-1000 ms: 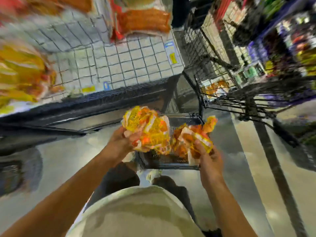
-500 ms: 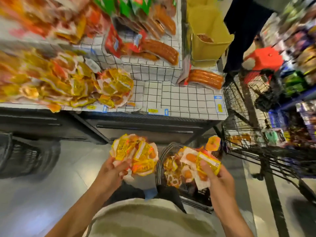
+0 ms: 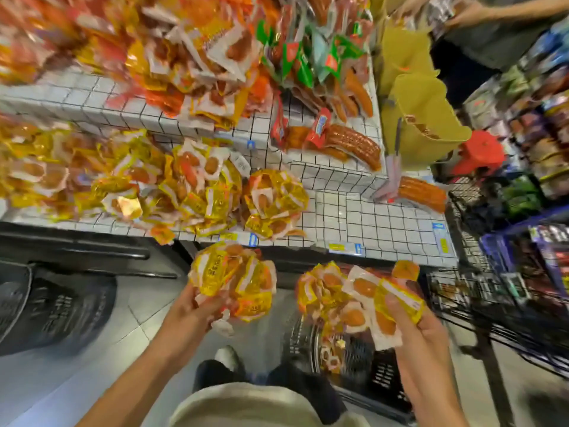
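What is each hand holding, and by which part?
The left hand grips a bunch of yellow sausage packets by its lower end; the right hand pinches a second bunch at its right edge.

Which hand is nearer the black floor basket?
Right. The right hand, gripping packets, is over the basket; the left hand, holding another bundle, is off to its left.

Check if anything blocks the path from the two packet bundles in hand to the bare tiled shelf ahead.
Nothing visible does. The left hand grips the left bundle, the right hand grips the right bundle, both in open air short of the shelf. Its bare tiled patch lies just beyond; the yellow packet pile sits left of it.
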Demonstrator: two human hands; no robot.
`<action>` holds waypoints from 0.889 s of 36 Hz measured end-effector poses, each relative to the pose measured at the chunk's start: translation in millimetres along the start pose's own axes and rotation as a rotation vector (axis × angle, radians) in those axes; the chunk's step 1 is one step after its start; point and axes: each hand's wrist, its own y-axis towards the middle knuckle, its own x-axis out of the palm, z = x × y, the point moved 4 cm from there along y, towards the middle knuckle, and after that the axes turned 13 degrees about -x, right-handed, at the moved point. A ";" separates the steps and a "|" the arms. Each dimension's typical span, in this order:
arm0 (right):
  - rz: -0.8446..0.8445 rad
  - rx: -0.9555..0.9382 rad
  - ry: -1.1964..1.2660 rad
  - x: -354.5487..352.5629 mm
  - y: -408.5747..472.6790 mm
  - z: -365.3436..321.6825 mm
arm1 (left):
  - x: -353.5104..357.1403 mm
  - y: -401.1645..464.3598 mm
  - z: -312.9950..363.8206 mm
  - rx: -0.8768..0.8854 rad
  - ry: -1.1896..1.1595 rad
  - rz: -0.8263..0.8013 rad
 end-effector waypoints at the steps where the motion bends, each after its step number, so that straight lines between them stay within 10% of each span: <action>1: 0.014 -0.012 0.000 2.9 4.1 -5.7 | 1.1 5.8 7.7 0.000 -0.004 -0.002; 17: -0.027 -0.216 -0.065 15.4 126.8 -56.2 | 112.2 113.7 144.9 0.081 -0.233 -0.172; 25: -0.203 -0.195 -0.170 19.4 174.9 -42.6 | 109.2 157.8 127.5 -0.016 -0.130 0.310; 32: -0.156 -0.165 -0.238 28.7 188.4 -36.3 | 111.9 127.8 139.8 0.033 -0.173 0.369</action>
